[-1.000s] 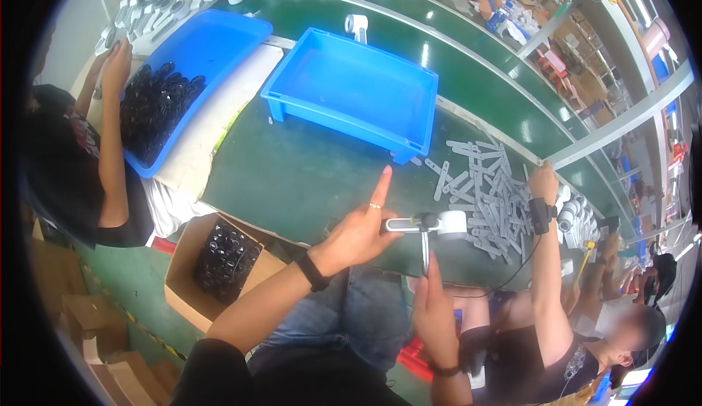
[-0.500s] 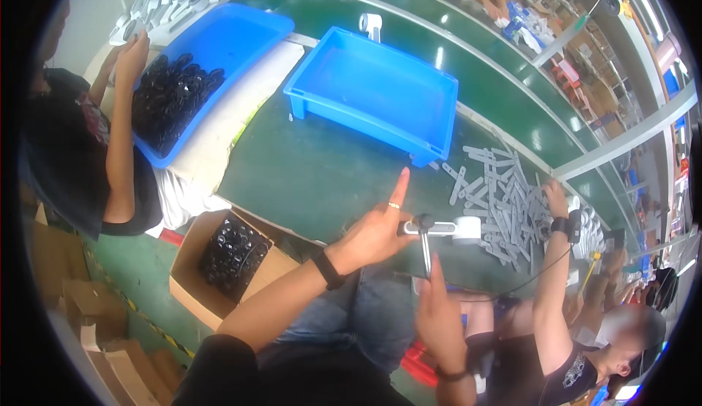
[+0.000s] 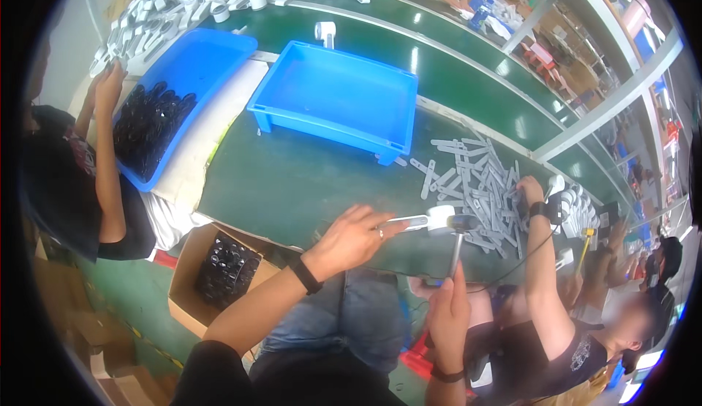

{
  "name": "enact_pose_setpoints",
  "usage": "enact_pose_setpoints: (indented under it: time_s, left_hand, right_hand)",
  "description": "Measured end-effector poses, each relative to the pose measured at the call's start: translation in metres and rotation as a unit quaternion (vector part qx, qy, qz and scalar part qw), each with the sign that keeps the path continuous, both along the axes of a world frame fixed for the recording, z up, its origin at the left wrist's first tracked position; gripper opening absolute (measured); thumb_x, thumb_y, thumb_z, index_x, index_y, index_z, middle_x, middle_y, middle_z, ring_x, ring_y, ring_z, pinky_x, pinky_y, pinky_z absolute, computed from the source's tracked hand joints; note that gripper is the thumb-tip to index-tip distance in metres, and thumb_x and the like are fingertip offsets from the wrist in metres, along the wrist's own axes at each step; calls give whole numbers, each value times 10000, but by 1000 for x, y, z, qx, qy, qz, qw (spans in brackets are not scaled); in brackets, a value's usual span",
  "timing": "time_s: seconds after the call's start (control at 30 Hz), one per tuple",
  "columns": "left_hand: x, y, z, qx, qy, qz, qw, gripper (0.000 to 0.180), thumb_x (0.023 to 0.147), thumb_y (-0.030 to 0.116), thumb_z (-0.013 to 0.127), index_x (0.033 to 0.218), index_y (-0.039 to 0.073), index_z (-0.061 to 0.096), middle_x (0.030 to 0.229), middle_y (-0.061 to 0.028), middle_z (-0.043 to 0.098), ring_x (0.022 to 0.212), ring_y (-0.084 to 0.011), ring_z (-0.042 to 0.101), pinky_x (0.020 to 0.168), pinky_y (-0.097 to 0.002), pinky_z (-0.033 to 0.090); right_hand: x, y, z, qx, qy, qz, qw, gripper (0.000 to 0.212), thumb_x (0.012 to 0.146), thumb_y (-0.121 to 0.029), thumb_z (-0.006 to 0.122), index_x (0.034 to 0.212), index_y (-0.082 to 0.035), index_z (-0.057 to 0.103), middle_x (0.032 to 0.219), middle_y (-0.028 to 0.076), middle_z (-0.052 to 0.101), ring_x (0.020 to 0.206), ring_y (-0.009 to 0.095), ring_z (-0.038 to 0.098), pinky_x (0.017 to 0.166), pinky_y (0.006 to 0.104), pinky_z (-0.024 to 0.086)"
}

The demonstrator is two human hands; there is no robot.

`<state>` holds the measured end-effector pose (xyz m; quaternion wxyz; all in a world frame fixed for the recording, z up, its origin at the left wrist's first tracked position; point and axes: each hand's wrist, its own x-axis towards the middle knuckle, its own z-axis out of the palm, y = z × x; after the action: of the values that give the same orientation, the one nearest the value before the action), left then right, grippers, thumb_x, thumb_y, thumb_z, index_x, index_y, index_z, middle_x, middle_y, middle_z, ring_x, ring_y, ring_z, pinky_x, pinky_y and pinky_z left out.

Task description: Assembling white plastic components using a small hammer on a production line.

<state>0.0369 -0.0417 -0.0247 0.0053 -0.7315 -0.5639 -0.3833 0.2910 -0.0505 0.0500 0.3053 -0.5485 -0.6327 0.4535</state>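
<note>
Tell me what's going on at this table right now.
A person at a green table holds a white part in the left hand and presses a small tool, gripped in the right hand, against its end. A pile of grey strips lies just beyond, where a co-worker's hand reaches in. An empty blue tray sits farther back.
</note>
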Motion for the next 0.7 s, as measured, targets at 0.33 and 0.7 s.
enact_pose_setpoints:
  time_s: [0.33,0.7]
  left_hand:
    - [-8,-3,2,-70,-234,-6,970,322,977,143,736,1295,139,780,1018,-121,763,936,-338,695,858,-443,574]
    - [-94,-184,30,15,-25,256,966,318,900,44,790,1218,57,782,1111,-138,797,919,-315,731,838,-440,563]
  right_hand:
    - [-2,14,-14,-62,170,-27,983,513,1164,-202,447,1656,-71,393,667,-28,483,522,58,451,461,240,383]
    - [11,105,-81,21,168,-36,985,488,1163,-213,486,1623,-52,446,679,-49,455,495,29,399,411,232,324]
